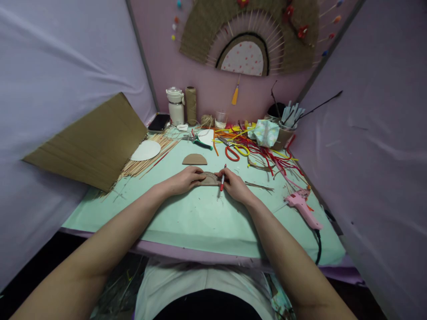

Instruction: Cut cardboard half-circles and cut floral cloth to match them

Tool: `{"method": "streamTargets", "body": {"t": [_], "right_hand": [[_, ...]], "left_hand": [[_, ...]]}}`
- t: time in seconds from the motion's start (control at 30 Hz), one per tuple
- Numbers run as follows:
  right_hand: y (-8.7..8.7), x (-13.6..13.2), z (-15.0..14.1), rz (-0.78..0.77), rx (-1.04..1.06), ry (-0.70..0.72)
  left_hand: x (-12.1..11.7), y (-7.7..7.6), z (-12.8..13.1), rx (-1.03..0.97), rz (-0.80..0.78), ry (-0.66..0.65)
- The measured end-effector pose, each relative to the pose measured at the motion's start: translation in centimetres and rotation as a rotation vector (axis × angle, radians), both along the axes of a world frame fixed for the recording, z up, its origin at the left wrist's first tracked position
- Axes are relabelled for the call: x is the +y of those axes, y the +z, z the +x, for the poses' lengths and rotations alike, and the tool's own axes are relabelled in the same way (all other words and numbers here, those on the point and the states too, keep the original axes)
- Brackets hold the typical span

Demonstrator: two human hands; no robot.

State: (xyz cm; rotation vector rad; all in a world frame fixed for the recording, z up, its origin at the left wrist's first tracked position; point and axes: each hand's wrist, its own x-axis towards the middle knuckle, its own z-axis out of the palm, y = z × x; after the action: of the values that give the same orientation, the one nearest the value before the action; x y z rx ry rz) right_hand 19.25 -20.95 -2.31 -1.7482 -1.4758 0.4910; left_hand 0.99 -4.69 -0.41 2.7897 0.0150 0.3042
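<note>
A clear half-round protractor [209,179] lies in the middle of the table, over what looks like a brown cardboard piece. Its left end is pinched by the fingers of my left hand [185,180]. My right hand [235,184] is closed around a red pen [222,181], which stands nearly upright at the protractor's right end. The fingers of that hand also seem to touch the protractor. Just behind, a brown cardboard half-circle [195,159] lies flat. Where the pen's tip meets the work is too small to tell.
Right of my hand lie thin twigs [259,186] and a pink glue gun [304,209] with a black cord. Scissors [237,150], green-handled pliers [202,142] and coloured pipe cleaners [263,153] fill the back. Thin sticks [147,160] and a large cardboard sheet [93,142] are left.
</note>
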Motion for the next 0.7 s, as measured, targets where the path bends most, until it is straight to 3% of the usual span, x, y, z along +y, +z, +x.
{"method": "streamTargets", "body": {"t": [0.17,0.3,0.43,0.7], "right_hand": [[0.3,-0.1,-0.1,0.025,0.094,-0.005],[1.4,-0.6,0.2,0.300,0.318,-0.141],[2.4,-1.4,0.5,0.499,0.342,-0.352],[2.3,-1.7,-0.8,0.411,0.202,-0.262]], "left_hand": [[0.1,-0.2,0.1,0.003,0.013,-0.009],[-0.1,0.1,0.2,0.004,-0.002,-0.009],[-0.4,0.7,0.2,0.036,-0.011,0.012],[-0.3,0.5,0.2,0.021,-0.006,0.001]]}}
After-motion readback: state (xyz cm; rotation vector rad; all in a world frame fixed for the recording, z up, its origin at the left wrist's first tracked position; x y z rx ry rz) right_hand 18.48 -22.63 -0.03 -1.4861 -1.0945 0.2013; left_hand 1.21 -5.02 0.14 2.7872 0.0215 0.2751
